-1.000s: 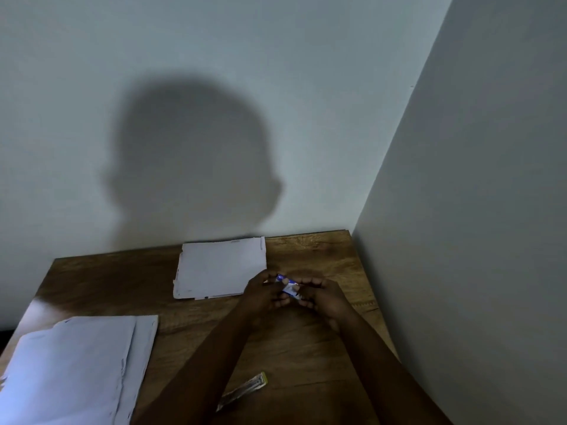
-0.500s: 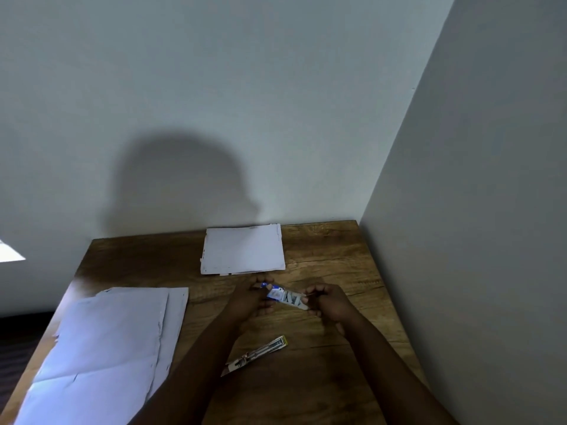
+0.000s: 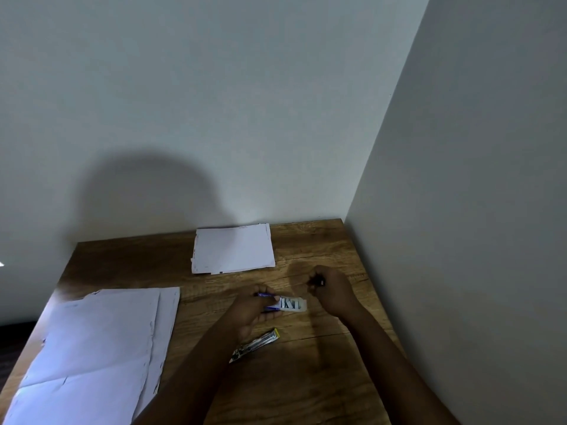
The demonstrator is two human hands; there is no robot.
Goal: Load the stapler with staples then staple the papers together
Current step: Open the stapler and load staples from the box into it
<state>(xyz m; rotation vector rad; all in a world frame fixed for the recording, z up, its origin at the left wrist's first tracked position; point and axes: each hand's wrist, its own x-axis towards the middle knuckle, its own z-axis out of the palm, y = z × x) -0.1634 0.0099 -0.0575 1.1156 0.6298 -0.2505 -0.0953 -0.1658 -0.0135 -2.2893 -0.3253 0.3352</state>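
Note:
My left hand [image 3: 256, 308] grips a small blue and white staple box [image 3: 290, 303], whose inner tray sticks out to the right and shows strips of staples. My right hand [image 3: 329, 288] is off to the right of the box, fingers curled and pinching something small that I cannot make out. A metal stapler [image 3: 256, 345] with a yellow tip lies on the wooden table [image 3: 306, 378] just below my left hand. A small stack of white papers [image 3: 233, 248] lies at the back of the table.
Larger white sheets [image 3: 95, 354] lie spread over the table's left front. A grey wall [image 3: 460, 240] runs along the table's right edge and another wall stands behind it. The table's left edge drops to a dark floor.
My right hand has pulled away from the staple box, up and to the right. The left hand still holds the box, now with its tray drawn out. The view has tilted a little lower.

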